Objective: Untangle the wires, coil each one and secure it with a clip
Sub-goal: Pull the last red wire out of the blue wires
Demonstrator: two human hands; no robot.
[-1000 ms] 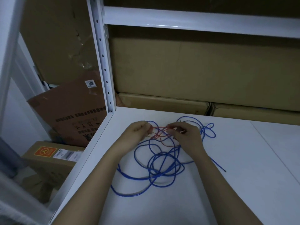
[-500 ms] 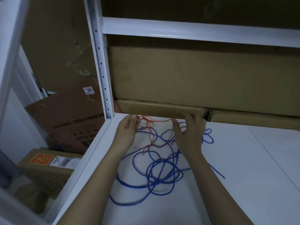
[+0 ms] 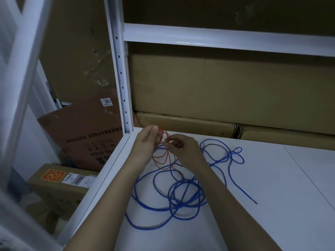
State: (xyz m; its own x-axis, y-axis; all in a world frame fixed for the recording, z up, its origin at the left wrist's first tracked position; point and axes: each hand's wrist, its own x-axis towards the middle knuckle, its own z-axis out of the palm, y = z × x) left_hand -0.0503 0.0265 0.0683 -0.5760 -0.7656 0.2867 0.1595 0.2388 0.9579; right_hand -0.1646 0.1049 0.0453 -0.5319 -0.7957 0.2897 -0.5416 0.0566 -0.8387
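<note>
A thin red wire (image 3: 161, 160) hangs in a few small loops from my left hand (image 3: 147, 143), which pinches the top of the loops near the shelf's back left corner. My right hand (image 3: 183, 148) pinches the red wire just right of the loops. A long blue wire (image 3: 183, 193) lies in loose tangled loops on the white shelf (image 3: 281, 205), under and in front of both hands, with one free end at the right. The red wire's lower end runs down among the blue loops. No clip is in view.
A white perforated upright (image 3: 120, 78) stands at the shelf's back left corner, close to my left hand. Cardboard boxes (image 3: 217, 91) fill the back of the shelf. More boxes (image 3: 59, 183) lie on the floor to the left.
My hands came back together after being spread apart near the back boxes. The red wire now hangs in gathered loops from my left hand. The blue wire has hardly moved.
</note>
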